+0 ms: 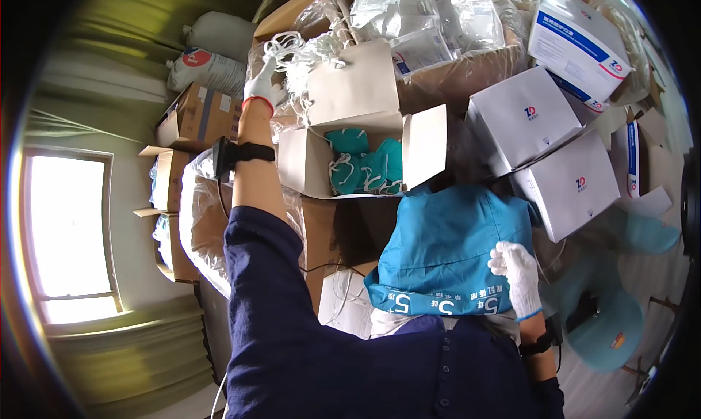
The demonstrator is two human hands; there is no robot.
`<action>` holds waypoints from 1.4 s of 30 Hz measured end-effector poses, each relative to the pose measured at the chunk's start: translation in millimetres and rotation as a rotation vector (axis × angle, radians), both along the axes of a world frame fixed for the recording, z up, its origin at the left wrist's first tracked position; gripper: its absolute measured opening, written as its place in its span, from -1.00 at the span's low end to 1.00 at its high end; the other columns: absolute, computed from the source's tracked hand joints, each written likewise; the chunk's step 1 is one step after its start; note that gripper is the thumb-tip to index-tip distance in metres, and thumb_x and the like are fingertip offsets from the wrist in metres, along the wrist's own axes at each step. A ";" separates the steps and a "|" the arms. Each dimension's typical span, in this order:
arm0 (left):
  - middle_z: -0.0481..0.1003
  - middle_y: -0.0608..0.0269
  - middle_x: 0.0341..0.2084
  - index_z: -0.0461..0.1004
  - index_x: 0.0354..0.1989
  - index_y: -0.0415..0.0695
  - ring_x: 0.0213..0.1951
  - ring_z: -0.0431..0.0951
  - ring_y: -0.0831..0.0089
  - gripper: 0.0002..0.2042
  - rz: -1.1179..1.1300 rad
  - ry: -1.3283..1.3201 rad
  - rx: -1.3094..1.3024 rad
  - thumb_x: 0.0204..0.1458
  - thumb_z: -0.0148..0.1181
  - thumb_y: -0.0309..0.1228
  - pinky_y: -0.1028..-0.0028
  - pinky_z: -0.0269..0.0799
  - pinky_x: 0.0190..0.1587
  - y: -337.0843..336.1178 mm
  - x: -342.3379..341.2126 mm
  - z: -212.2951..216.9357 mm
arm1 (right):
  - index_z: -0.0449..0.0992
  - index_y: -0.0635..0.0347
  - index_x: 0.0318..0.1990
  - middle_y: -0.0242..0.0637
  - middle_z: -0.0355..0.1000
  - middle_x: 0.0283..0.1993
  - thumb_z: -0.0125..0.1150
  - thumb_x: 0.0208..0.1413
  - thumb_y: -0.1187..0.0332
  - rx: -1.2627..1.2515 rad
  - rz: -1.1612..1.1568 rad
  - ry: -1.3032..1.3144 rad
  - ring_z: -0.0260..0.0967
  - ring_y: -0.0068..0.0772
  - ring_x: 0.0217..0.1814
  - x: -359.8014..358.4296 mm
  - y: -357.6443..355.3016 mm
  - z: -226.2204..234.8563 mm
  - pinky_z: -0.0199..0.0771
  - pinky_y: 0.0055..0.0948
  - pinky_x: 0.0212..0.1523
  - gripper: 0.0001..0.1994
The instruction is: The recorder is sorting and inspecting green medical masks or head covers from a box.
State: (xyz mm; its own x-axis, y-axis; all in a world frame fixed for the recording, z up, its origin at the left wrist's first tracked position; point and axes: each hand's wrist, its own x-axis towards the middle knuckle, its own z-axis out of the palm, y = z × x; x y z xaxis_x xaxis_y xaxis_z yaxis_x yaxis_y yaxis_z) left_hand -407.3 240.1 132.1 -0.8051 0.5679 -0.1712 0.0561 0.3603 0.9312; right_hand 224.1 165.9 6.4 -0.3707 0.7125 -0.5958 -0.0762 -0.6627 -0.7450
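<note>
My left hand (261,85), in a white glove with a red cuff, reaches far forward to a tangle of white elastic cords (314,59). Its fingers close on some of the cords, though their tips are partly hidden. Beside that forearm stands an open white carton (305,160), its flaps spread. Several green cup-shaped face masks (365,162) with white straps lie inside it. Over my lap, my right hand (517,276), in a white glove with a blue cuff, is loosely curled, with nothing visible in it. It rests by the blue apron (453,244).
A plastic-lined box (460,79) of clear packets stands at the far side. White cartons (524,119) are stacked to the right, near a light-blue plastic chair (602,320). Brown boxes (208,112) and a window (73,229) are at the left.
</note>
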 end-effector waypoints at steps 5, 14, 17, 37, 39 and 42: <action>0.59 0.07 -0.50 0.64 -0.35 -0.08 -0.33 0.62 0.17 -0.80 -0.134 0.991 -0.637 -0.06 0.15 -0.30 0.27 0.51 -0.21 -7.5 45.6 -100.8 | 0.48 0.31 -0.15 -0.19 0.50 -0.31 0.01 0.26 0.31 0.088 -0.033 -0.163 0.46 -0.52 -0.47 -10.7 4.6 3.4 0.46 -0.62 -0.44 -0.77; 0.50 0.02 -0.07 0.31 0.17 -0.15 -0.04 0.51 0.08 -0.30 -0.958 0.670 -0.664 -0.26 0.34 -0.27 0.33 0.41 0.04 -42.1 139.0 -196.3 | 0.47 0.31 -0.15 -0.21 0.49 -0.42 -0.03 0.25 0.30 -0.022 0.003 -0.205 0.40 -0.54 -0.61 -18.0 22.1 13.0 0.35 -0.65 -0.62 -0.75; 0.52 0.01 -0.10 0.39 0.11 -0.13 -0.07 0.53 0.10 -0.35 -0.826 0.487 -0.711 -0.27 0.36 -0.25 0.33 0.42 0.01 -38.9 145.5 -202.7 | 0.47 0.31 -0.15 -0.22 0.48 -0.43 -0.04 0.26 0.29 -0.027 -0.003 -0.215 0.39 -0.54 -0.63 -18.2 21.0 11.2 0.34 -0.64 -0.63 -0.75; 0.56 0.16 -0.31 0.55 -0.35 -0.22 -0.21 0.54 0.26 -0.85 -0.389 0.589 0.343 -0.15 0.29 -0.61 0.39 0.41 -0.09 -94.3 205.4 -46.9 | 0.39 0.21 0.11 -0.11 0.48 -0.03 0.38 -0.13 0.51 0.948 0.193 -0.245 0.49 -0.29 -0.08 -116.3 40.9 68.0 0.50 -0.44 -0.09 -0.44; 0.56 0.16 -0.30 0.54 -0.33 -0.21 -0.20 0.54 0.26 -0.84 -0.445 0.690 0.354 -0.13 0.28 -0.61 0.39 0.41 -0.09 -95.0 227.9 -22.0 | 0.37 0.22 0.12 -0.05 0.43 0.04 0.43 -0.18 0.47 1.278 0.084 -0.201 0.46 -0.18 0.02 -144.3 52.9 91.2 0.51 -0.38 -0.06 -0.39; 0.55 0.13 -0.29 0.50 -0.27 -0.20 -0.21 0.55 0.24 -0.83 -0.522 0.848 0.365 -0.07 0.25 -0.60 0.41 0.45 -0.13 -105.2 255.5 7.3 | 0.48 0.31 -0.08 -0.10 0.49 -0.10 0.33 -0.03 0.42 1.556 0.028 -0.208 0.49 -0.24 -0.06 -172.7 60.4 105.4 0.51 -0.42 -0.07 -0.66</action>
